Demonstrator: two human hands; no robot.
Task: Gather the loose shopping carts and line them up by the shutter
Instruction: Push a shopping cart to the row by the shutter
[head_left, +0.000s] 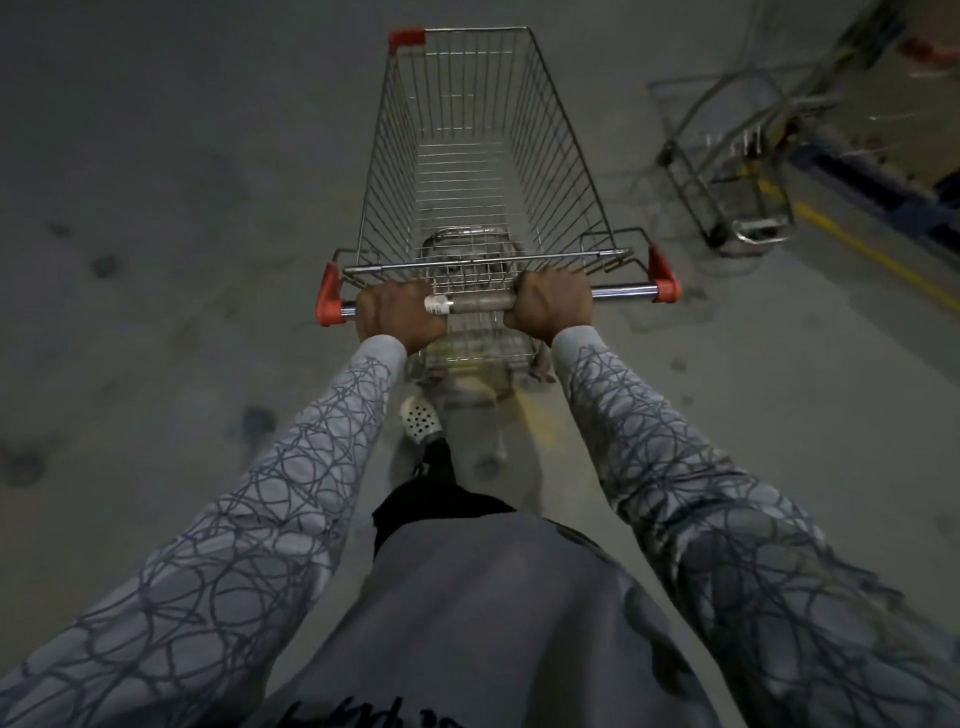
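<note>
Wire cart (470, 171): left hand (400, 317), right hand (553, 306) seemingly gripping.

Second cart (748, 202) blurred, fingertips hidden behind handle (480, 302)

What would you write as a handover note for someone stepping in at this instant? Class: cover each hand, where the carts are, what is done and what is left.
Left hand: grips the chrome handle bar of the silver wire shopping cart with red corner caps.
Right hand: grips the same bar, further right.
Second wire cart, blurred, stands apart ahead on the right, near a yellow floor line.
Done: one cart in hand.
Left: shutter not in view; wheel this cart to it, then probably fetch the other.
</note>
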